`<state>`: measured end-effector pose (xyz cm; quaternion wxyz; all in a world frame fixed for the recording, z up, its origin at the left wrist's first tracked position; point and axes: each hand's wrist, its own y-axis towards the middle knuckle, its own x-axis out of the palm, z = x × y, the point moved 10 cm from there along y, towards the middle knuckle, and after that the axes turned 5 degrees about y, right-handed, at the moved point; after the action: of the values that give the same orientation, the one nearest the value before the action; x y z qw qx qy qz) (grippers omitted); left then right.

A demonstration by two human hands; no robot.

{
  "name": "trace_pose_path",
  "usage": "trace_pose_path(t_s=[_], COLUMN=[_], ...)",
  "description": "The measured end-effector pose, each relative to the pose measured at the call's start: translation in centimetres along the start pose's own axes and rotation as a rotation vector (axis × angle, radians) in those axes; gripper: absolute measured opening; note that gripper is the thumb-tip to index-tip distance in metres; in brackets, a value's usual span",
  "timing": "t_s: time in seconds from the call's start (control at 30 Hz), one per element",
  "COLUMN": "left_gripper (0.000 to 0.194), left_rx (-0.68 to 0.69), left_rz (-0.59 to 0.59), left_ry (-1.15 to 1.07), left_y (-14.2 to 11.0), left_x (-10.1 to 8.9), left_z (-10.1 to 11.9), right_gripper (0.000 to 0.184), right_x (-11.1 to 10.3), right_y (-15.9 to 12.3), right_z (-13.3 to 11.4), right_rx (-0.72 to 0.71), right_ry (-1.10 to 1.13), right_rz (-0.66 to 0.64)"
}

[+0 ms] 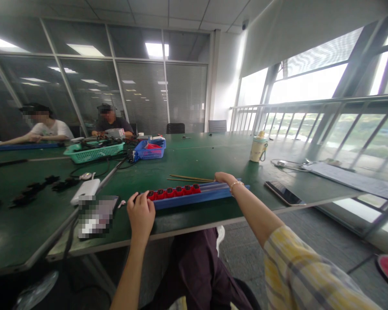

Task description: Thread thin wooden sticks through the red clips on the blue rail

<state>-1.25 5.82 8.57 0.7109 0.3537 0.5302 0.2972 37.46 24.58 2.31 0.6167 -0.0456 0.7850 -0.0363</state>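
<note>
Apparently, in the head view, the long blue trough (194, 201) lies on the near part of the table (187, 159), running left to right, with red pieces (170, 195) lined up in its left half. The left hand (141, 213) has its fingers bent over the left end; the right hand (226, 178) reaches across the right part to the far side, beside thin rods (191, 178). How firmly either grips, I cannot tell. The trough looks light, thin-walled, perhaps slightly slippery and flexible; supporting both ends from below would best limit sagging.
</note>
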Motion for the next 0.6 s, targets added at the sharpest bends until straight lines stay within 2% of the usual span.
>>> trace_pose_path(t_s=[0.13, 0.6], left_gripper=[0.035, 0.037], left_rx=[-0.009, -0.01], left_rz=[-0.001, -0.019], left_ry=[-0.004, -0.018], left_y=[0.0, 0.1], left_x=[0.1, 0.1], left_z=[0.0, 0.3], right_gripper=[0.028, 0.032], right_x=[0.1, -0.5], right_y=[0.2, -1.6], right_z=[0.1, -0.1], right_rx=[0.0, -0.105], right_ry=[-0.024, 0.078], right_rz=[-0.015, 0.097])
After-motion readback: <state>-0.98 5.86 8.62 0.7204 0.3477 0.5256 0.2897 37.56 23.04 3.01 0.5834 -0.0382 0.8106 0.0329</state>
